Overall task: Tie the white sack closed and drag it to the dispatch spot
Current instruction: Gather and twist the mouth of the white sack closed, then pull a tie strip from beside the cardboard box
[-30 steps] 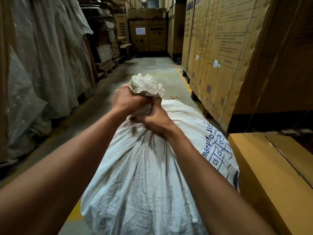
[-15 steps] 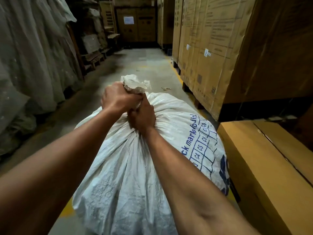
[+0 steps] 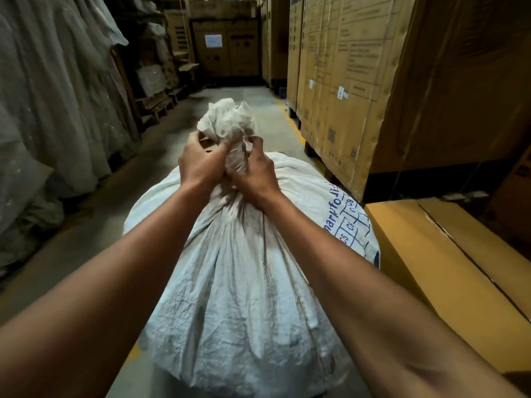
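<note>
A full white sack (image 3: pixel 238 297) of woven plastic with blue print on its right side lies on the floor in front of me, its gathered neck (image 3: pixel 227 122) sticking up. My left hand (image 3: pixel 199 162) grips the neck from the left. My right hand (image 3: pixel 255 170) grips it from the right, just below the crumpled top. Both hands touch each other around the bunched fabric. No cord or knot is visible.
A concrete aisle (image 3: pixel 235 96) runs ahead with a yellow line (image 3: pixel 293 124) along its right. Tall cardboard cartons (image 3: pixel 344 81) on pallets line the right; a low yellow carton (image 3: pixel 448 268) lies beside the sack. Plastic-wrapped goods (image 3: pixel 51 96) line the left. More cartons (image 3: pixel 227 47) close the far end.
My hands were stacked on the neck, left over right; now they sit side by side on it. More of the crumpled top shows above them. The view has shifted slightly.
</note>
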Motion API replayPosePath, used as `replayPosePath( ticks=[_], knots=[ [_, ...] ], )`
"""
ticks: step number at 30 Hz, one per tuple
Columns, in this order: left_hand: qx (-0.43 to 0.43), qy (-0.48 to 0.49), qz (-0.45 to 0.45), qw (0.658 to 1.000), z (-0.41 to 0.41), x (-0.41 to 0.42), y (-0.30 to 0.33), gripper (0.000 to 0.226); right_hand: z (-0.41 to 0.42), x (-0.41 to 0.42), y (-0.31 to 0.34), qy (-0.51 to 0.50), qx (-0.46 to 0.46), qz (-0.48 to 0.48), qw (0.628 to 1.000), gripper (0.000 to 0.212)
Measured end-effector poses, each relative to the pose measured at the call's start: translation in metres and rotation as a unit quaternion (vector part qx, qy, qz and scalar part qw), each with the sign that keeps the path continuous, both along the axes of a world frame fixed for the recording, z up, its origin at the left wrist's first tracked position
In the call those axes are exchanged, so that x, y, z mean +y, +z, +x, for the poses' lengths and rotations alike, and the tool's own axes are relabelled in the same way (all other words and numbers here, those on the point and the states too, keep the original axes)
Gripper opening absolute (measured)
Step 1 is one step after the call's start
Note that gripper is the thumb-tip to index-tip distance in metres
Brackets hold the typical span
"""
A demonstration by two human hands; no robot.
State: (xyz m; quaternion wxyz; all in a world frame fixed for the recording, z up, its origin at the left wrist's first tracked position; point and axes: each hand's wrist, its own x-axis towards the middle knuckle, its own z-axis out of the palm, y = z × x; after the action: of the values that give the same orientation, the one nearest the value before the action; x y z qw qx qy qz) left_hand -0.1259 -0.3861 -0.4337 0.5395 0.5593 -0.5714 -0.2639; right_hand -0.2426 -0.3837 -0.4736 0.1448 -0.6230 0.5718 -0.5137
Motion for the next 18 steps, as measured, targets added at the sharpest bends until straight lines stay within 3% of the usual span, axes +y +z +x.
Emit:
replayPosePath(
  ticks=[4,8,10,14,18],
  knots=[
    [0.044,0.058,-0.022,0.997,-0.010,0.018,-0.001,0.039,-0.025,0.016,0.012,-0.005,0.017,0.002,1.000,0.077],
    [0.066,0.071,-0.066,0.993,-0.043,0.048,-0.002,0.082,-0.050,0.048,0.023,-0.021,0.038,0.003,0.999,0.062],
    [0.056,0.050,-0.085,0.994,-0.072,0.071,-0.002,0.084,-0.060,0.065,0.025,-0.042,0.044,-0.004,0.998,0.051],
    [0.000,-0.057,-0.142,0.988,-0.128,0.112,-0.008,0.048,-0.093,0.103,0.020,-0.089,0.030,-0.011,0.996,0.034],
    [-0.044,-0.181,-0.131,0.974,-0.163,0.139,-0.025,0.027,-0.143,0.153,0.009,-0.201,0.118,0.011,0.972,0.022]
  ],
)
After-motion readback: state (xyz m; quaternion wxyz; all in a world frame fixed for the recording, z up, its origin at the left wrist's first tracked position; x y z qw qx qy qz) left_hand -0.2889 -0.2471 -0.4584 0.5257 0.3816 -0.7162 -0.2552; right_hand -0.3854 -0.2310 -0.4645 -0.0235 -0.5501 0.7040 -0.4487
